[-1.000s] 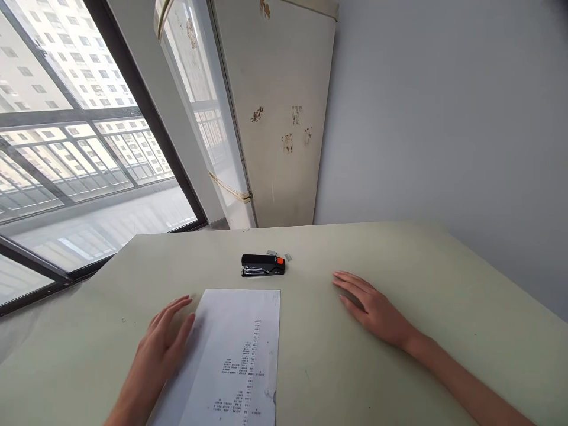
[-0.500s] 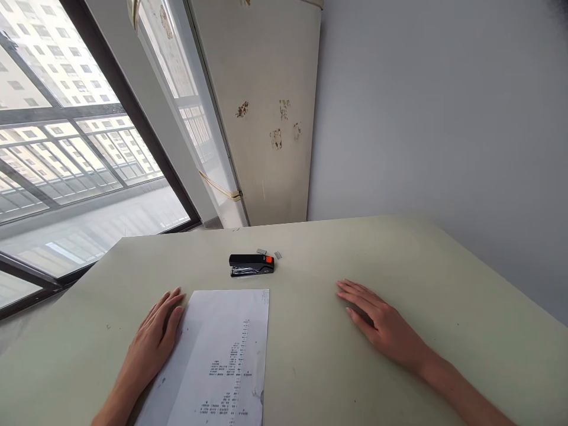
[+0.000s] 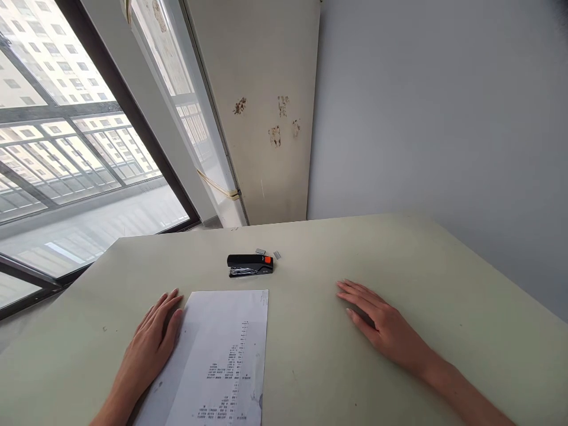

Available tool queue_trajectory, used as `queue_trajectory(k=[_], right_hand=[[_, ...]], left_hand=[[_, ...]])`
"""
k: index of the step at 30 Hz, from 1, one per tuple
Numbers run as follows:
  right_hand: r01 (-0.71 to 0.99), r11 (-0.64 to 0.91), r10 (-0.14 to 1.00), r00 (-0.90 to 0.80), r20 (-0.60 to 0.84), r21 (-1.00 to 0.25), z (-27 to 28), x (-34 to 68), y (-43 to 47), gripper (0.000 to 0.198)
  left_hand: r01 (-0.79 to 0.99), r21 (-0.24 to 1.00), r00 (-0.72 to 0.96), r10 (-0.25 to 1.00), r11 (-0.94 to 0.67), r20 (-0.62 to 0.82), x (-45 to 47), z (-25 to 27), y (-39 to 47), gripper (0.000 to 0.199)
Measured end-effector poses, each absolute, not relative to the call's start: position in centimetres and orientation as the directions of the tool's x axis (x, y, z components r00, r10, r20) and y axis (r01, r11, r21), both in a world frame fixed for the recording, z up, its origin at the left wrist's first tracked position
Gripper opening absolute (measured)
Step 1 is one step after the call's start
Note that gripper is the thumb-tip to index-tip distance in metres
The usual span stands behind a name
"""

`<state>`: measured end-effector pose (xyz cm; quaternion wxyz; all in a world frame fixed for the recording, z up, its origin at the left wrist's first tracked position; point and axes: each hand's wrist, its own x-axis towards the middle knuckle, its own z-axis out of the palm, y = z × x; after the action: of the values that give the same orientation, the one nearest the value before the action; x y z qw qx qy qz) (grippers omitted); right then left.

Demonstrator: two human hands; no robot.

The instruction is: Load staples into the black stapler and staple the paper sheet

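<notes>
My left hand [image 3: 151, 337] lies palm down at the left edge of a sheet of printed paper [image 3: 222, 337], its fingers stretched out and holding nothing. Whether there is more than one sheet I cannot tell. Well to the right of the paper, my right hand [image 3: 377, 316] rests flat on the table, fingers extended, with nothing in it. Beyond the paper's top edge lies a black stapler [image 3: 249, 265] with an orange patch at its right end. Two small grey strips of staples, one [image 3: 260, 251] behind the stapler and another [image 3: 277, 255] at its right, sit close by.
The pale green table [image 3: 310, 331] ends at a far edge, with a stained cream panel [image 3: 275, 171] standing behind it. A grey wall [image 3: 435, 118] borders the right side. At the left is a dark-framed window [image 3: 128, 106] with railings outside.
Both hands, the paper and the stapler stay in place. Only the camera view has shifted very slightly.
</notes>
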<state>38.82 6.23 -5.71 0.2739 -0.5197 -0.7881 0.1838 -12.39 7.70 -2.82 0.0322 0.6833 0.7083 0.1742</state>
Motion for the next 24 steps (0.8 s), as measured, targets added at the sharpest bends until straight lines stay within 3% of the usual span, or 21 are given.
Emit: queue_trajectory(k=[24], right_hand=[[0.716, 0.393, 0.919, -0.307, 0.246, -0.577, -5.81, 38.82, 6.2, 0.04]], left_hand=[[0.976, 0.213, -0.013, 0.972, -0.038, 0.233, -12.11, -3.73, 7.81, 0.058]])
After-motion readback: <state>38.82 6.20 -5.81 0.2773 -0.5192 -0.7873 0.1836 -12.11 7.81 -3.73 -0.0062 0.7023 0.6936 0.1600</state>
